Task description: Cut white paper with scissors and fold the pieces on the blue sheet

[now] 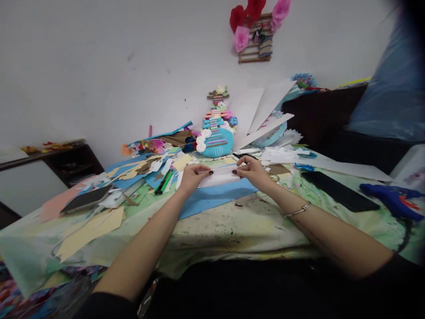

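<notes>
A strip of white paper (pixel 221 176) is stretched between my two hands over the middle of the table. My left hand (pixel 195 177) pinches its left end between thumb and fingers. At the right end, the thumb and fingers of my right hand (pixel 252 172) are closed on the same paper. Beneath it lies a sheet of blue paper (pixel 215 197), partly covered by the white strip and my hands. Just behind stands a blue lute-shaped craft (pixel 217 141) with coloured strings and white paper flowers.
A black phone (pixel 340 190) and a blue glue gun (pixel 392 199) lie at the right. Green markers (pixel 164 182), a dark tablet-like object (pixel 86 198) and yellow paper scraps (pixel 94 228) spread over the left. White paper sheets (pixel 268 110) lean against the wall behind.
</notes>
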The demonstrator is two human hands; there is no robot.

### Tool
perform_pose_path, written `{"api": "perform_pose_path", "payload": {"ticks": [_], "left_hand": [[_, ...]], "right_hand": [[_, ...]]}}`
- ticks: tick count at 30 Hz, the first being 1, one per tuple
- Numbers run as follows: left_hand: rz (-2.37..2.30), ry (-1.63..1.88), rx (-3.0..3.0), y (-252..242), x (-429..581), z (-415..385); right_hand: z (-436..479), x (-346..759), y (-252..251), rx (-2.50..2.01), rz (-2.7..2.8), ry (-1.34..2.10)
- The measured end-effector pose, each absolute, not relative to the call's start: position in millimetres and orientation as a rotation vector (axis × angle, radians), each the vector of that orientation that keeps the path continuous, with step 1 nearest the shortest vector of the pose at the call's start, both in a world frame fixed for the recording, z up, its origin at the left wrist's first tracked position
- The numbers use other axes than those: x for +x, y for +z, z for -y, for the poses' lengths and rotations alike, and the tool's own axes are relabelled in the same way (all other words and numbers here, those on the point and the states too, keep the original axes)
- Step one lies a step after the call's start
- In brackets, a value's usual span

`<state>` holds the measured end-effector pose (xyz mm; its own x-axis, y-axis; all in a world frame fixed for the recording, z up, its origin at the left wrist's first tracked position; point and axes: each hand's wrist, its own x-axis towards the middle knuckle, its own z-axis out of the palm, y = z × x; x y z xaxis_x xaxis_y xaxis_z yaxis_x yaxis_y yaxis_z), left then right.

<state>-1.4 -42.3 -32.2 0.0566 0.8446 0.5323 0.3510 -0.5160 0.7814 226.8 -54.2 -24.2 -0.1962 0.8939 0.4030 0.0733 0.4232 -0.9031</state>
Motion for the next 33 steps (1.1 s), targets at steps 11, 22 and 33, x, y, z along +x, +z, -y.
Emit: {"api": "perform_pose_path", "payload": {"ticks": [11, 22, 33], "left_hand": [[-1.275, 1.469, 1.895, -30.2, 0.4, 46.2], [-1.302, 1.458, 1.923, -29.8, 1.4, 47.2], [-1.237, 1.481, 1.953, -30.1, 0.9, 45.4]], "right_hand": [[51.1, 228.4, -26.7, -0.910, 1.585, 0.831], [48.7, 229.4, -28.4, -0.915, 1.533, 0.851], [47.5, 228.6, -29.2, -0.917, 1.464, 0.931]]}}
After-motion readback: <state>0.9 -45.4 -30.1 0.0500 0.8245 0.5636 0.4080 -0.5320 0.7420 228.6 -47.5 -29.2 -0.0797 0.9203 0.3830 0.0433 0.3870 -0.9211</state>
